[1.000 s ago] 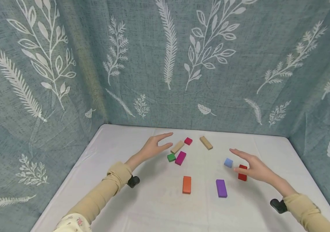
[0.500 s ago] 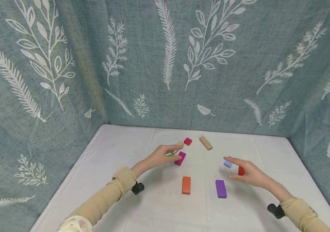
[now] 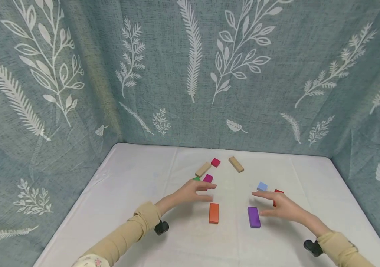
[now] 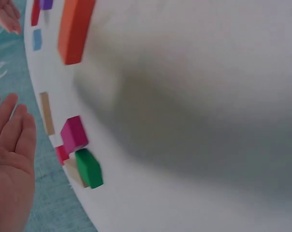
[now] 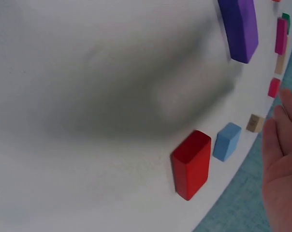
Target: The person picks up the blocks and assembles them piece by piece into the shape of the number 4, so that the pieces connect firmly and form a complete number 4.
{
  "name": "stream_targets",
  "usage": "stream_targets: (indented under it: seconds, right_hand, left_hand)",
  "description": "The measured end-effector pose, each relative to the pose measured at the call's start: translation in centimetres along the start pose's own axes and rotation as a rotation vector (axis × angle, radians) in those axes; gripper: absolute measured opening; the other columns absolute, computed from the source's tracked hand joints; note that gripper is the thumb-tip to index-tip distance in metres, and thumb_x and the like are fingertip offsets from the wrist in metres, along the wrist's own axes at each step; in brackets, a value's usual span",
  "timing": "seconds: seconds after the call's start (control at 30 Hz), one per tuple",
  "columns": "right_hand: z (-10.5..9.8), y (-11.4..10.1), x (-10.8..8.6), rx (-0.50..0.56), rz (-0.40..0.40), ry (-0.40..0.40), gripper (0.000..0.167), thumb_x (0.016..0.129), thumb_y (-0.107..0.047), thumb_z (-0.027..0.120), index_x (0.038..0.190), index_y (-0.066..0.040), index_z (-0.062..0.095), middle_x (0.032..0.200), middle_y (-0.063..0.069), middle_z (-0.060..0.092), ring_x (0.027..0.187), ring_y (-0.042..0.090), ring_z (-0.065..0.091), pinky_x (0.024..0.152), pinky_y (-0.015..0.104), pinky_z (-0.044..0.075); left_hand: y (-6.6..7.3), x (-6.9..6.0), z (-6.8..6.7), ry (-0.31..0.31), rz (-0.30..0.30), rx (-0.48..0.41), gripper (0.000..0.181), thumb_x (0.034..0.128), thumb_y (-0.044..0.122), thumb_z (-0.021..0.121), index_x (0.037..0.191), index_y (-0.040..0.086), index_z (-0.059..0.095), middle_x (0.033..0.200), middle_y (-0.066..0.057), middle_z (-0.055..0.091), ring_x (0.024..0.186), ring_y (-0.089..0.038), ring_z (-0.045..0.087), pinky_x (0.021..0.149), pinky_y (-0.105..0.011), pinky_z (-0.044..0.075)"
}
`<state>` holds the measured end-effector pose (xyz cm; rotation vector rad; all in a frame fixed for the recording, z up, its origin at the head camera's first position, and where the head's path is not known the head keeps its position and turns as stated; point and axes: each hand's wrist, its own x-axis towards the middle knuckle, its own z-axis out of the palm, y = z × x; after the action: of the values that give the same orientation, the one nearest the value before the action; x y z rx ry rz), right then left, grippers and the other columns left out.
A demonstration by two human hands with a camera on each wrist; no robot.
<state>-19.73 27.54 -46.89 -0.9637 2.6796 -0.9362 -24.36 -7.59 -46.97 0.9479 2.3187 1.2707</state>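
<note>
My left hand (image 3: 190, 192) hovers over the white table with fingers extended and nothing held. Its fingertips are just behind an orange block (image 3: 213, 213); a magenta block (image 3: 208, 178) and a green block (image 3: 196, 178), both partly covered in the head view, lie beyond it. On the other side my right hand (image 3: 283, 207) is also raised, thumb and fingers spread, holding nothing. Close to its thumb is a purple block (image 3: 254, 217). A red block (image 5: 192, 164) is partly hidden behind this hand in the head view, with a light blue block (image 3: 262, 186) farther back.
Toward the back lie a small crimson block (image 3: 215, 162) and two plain wooden blocks, a left wooden block (image 3: 203, 169) and a right wooden block (image 3: 236, 164). A leaf-patterned curtain (image 3: 176, 74) stands behind the white table (image 3: 143, 163) and along its sides.
My left hand has moved right and nearer, from beside the wooden block to behind the orange one. My right hand has come nearer and slightly left, toward the purple block. The blocks stay put.
</note>
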Motion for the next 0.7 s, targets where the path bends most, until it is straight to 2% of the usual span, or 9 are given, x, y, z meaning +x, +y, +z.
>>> stream_targets:
  seconds: [0.03, 0.07, 0.13, 0.17, 0.23, 0.3, 0.53, 0.7]
  right_hand:
    - [0.1, 0.0, 0.0, 0.005, 0.011, -0.014, 0.062, 0.081, -0.032, 0.074, 0.13, 0.0, 0.055, 0.129, 0.019, 0.059, 0.074, 0.0, 0.051, 0.06, 0.015, 0.041]
    - [0.3, 0.0, -0.1, 0.0, 0.023, -0.025, 0.063, 0.08, -0.033, 0.074, 0.13, -0.001, 0.055, 0.13, 0.018, 0.059, 0.088, 0.006, 0.058, 0.066, 0.018, 0.047]
    - [0.6, 0.0, -0.2, -0.017, 0.043, -0.04, 0.064, 0.079, -0.036, 0.074, 0.13, -0.003, 0.055, 0.131, 0.015, 0.059, 0.116, 0.022, 0.058, 0.082, 0.026, 0.053]
    - [0.8, 0.0, -0.2, -0.023, 0.043, -0.045, 0.064, 0.079, -0.036, 0.075, 0.13, -0.003, 0.056, 0.131, 0.014, 0.06, 0.12, 0.028, 0.056, 0.089, 0.031, 0.053]
    - [1.1, 0.1, -0.3, -0.033, 0.037, -0.052, 0.065, 0.078, -0.036, 0.075, 0.13, -0.002, 0.056, 0.13, 0.013, 0.06, 0.12, 0.034, 0.054, 0.095, 0.036, 0.051]
    - [1.4, 0.1, -0.3, -0.038, 0.029, -0.053, 0.066, 0.077, -0.036, 0.076, 0.129, -0.001, 0.056, 0.129, 0.013, 0.061, 0.119, 0.035, 0.055, 0.095, 0.037, 0.051]
    - [1.8, 0.0, -0.5, -0.049, 0.008, -0.051, 0.068, 0.073, -0.033, 0.08, 0.128, -0.001, 0.057, 0.127, 0.012, 0.063, 0.117, 0.033, 0.057, 0.094, 0.037, 0.051]
    - [2.1, -0.2, -0.5, -0.036, 0.046, -0.082, 0.071, 0.072, -0.038, 0.08, 0.129, -0.004, 0.057, 0.129, 0.009, 0.062, 0.118, 0.03, 0.057, 0.094, 0.038, 0.051]
  left_hand:
    - [-0.1, -0.1, 0.2, -0.014, -0.005, -0.01, 0.048, 0.0859, 0.02, 0.07, 0.129, 0.001, 0.057, 0.13, -0.01, 0.061, 0.118, -0.028, 0.059, 0.103, -0.04, 0.045]
    - [-0.3, -0.2, 0.4, -0.027, -0.011, -0.012, 0.049, 0.0856, 0.02, 0.071, 0.129, 0.001, 0.057, 0.13, -0.009, 0.061, 0.119, -0.026, 0.059, 0.104, -0.038, 0.045]
    - [-0.5, -0.4, 0.7, -0.053, -0.029, -0.012, 0.049, 0.0852, 0.02, 0.071, 0.129, 0.002, 0.057, 0.131, -0.008, 0.061, 0.121, -0.024, 0.058, 0.105, -0.036, 0.044]
    - [-0.7, -0.5, 0.9, -0.064, -0.037, -0.003, 0.05, 0.0848, 0.02, 0.072, 0.129, 0.003, 0.057, 0.131, -0.007, 0.061, 0.121, -0.023, 0.057, 0.105, -0.035, 0.044]
    - [-0.9, -0.8, 1.3, -0.083, -0.043, 0.029, 0.05, 0.0837, 0.021, 0.073, 0.129, 0.004, 0.058, 0.13, -0.005, 0.061, 0.122, -0.021, 0.057, 0.104, -0.033, 0.045]
    - [-1.1, -1.0, 1.6, -0.098, -0.047, 0.059, 0.05, 0.0824, 0.02, 0.074, 0.128, 0.005, 0.059, 0.129, -0.005, 0.062, 0.121, -0.019, 0.058, 0.104, -0.031, 0.045]
    - [-1.6, -1.3, 2.5, -0.122, -0.024, 0.16, 0.055, 0.0781, 0.022, 0.078, 0.128, 0.009, 0.06, 0.125, -0.001, 0.065, 0.118, -0.012, 0.058, 0.101, -0.024, 0.045]
    - [-1.9, -1.5, 2.8, -0.12, -0.001, 0.211, 0.057, 0.077, 0.026, 0.079, 0.128, 0.012, 0.06, 0.127, 0.002, 0.063, 0.118, -0.009, 0.057, 0.101, -0.022, 0.044]
